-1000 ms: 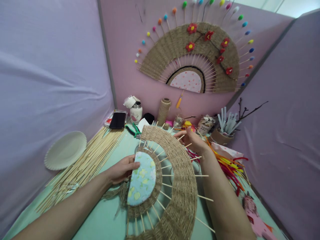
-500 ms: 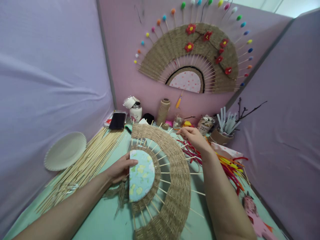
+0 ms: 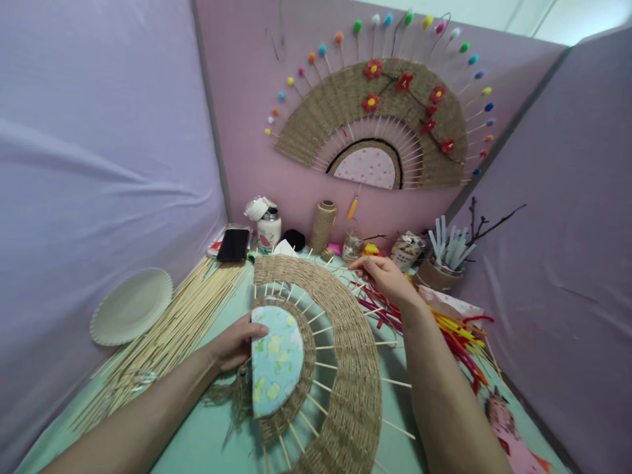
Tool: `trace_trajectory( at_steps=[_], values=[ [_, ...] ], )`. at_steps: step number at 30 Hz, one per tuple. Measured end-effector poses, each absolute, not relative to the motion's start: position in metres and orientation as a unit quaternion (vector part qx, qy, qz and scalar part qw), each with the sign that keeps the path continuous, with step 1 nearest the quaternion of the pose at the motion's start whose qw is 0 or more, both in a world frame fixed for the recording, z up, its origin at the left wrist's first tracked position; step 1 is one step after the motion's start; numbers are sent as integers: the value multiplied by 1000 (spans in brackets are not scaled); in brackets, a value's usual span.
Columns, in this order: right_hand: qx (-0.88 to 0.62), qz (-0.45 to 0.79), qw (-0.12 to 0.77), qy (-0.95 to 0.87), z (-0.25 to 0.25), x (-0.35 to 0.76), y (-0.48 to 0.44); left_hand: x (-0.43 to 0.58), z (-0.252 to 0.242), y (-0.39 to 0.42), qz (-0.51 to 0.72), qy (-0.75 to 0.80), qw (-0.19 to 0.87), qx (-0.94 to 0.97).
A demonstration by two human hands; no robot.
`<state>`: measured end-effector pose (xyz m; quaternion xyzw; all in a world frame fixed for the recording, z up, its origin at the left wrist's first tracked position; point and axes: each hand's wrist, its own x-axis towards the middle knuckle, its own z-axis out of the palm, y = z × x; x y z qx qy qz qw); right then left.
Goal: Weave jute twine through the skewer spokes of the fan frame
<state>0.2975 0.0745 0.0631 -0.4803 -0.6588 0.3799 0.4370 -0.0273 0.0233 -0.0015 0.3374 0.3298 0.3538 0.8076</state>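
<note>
- Since the frame of one second earlier, the woven fan [image 3: 358, 355] had shifted to the left, leaving a wider gap between its band and the right hand [image 3: 382, 276].
- Left hand [image 3: 237, 342] pinched the fan's cloth-covered half-disc [image 3: 276, 362] at the straight edge, thumb on top, other fingers mostly hidden.
- The fan was between the forearms, over the mint-green table [image 3: 192, 431]; whether it touched below, one could not tell. It looked light, dry and not slippery; the band was probably springy, while the thin spokes [image 3: 326, 366] might snap or slide. The half-disc seemed the safest place for holding.
- Right hand, beyond the band, had thumb and forefinger pressed together, apparently on a thin strand [image 3: 342, 267].
- On the table, from the left, were a scalloped plate [image 3: 132, 308], bamboo sticks [image 3: 162, 329], a phone [image 3: 234, 245], a twine spool [image 3: 323, 225], whitish glue sticks [image 3: 447, 247] in a pot, and chenille stems [image 3: 457, 329].
- Around stood a lilac cloth wall [image 3: 108, 131], a pink panel [image 3: 241, 151] bearing a flowered fan [image 3: 336, 95], and a purplish wall [image 3: 557, 230].
</note>
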Motion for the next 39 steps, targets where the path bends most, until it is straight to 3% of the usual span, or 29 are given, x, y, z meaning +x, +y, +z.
trace_trajectory(
  at_steps=[8, 33, 39],
  values=[
    [-448, 477, 444, -612, 45, 303, 84, -28, -3, 24, 348, 330, 810, 337],
    [-414, 570, 294, -646, 35, 305, 82, -38, -11, 27, 258, 291, 872, 298],
    [-406, 579, 306, -638, 32, 303, 83, -36, -6, 23, 275, 281, 861, 324]
  ],
)
